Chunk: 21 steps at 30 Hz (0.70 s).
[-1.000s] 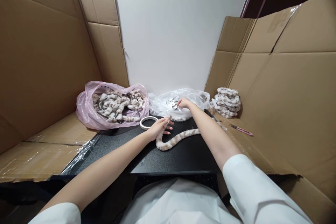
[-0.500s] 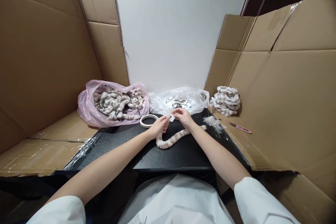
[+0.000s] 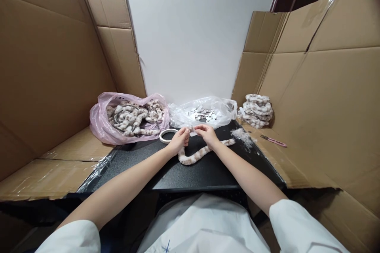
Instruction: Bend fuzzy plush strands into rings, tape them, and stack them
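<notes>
A fluffy white and brown strip (image 3: 190, 160) lies curved on the black table (image 3: 133, 170), one end rising into my left hand (image 3: 180, 140), whose fingers are closed round it. My right hand (image 3: 207, 134) pinches at a small white tag (image 3: 193, 133) close to my left fingertips. Between the two hands a short piece of the strip's end shows; finer details there are too small to tell. The strip's other end passes beneath my right wrist and comes out on its right. A white roll of tape (image 3: 163, 138) lies just left of my left hand.
A pink bag (image 3: 97, 120) of fluffy strips is at the back left. Behind my hands, a clear bag (image 3: 224, 114) holds metal clips with white tags. To the right are stacked fluffy rings (image 3: 257, 111), loose fluff (image 3: 242, 137) and a pink cutter (image 3: 274, 141). Cardboard walls (image 3: 332, 114) flank the table.
The white tag has turned and dropped lower between my hands, and my fingertips have shifted slightly at the strip's end. The whole view has moved a little.
</notes>
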{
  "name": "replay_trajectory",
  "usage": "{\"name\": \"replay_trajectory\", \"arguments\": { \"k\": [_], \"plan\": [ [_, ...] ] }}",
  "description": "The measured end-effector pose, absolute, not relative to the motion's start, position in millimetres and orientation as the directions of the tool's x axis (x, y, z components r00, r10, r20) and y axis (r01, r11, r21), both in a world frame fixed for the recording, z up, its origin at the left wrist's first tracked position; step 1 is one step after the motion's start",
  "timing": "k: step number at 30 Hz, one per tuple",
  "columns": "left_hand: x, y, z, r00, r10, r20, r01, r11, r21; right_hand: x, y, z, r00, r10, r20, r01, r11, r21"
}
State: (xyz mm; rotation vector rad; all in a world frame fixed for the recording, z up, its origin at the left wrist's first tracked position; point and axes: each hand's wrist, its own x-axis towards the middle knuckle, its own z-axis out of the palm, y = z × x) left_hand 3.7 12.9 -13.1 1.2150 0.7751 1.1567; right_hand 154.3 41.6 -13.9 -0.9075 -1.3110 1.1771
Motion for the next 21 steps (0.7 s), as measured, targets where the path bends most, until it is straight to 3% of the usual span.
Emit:
{"name": "replay_trajectory", "arguments": {
  "k": [8, 13, 18, 21],
  "plan": [
    [2.9, 16.5, -18.2, 0.308, 0.942, 0.134, -0.165, -0.086, 0.983, 153.2, 40.1, -16.6, -0.17, 0.963, 0.211, -0.167, 0.183, -0.969],
    [3.5, 17.5, -21.1, 0.324, 0.936, 0.139, -0.11, -0.108, 0.988, 154.2, 38.0, -14.2, -0.219, 0.943, 0.248, -0.111, 0.229, -0.967],
    [3.0, 14.0, -19.3, 0.316, 0.94, 0.126, -0.063, -0.112, 0.992, 156.0, 36.4, -11.5, -0.413, 0.874, 0.256, -0.078, 0.246, -0.966],
    [3.4, 12.5, -17.9, 0.344, 0.932, 0.113, -0.064, -0.097, 0.993, 154.7, 35.8, -11.8, -0.417, 0.859, 0.296, -0.04, 0.308, -0.95]
  ]
}}
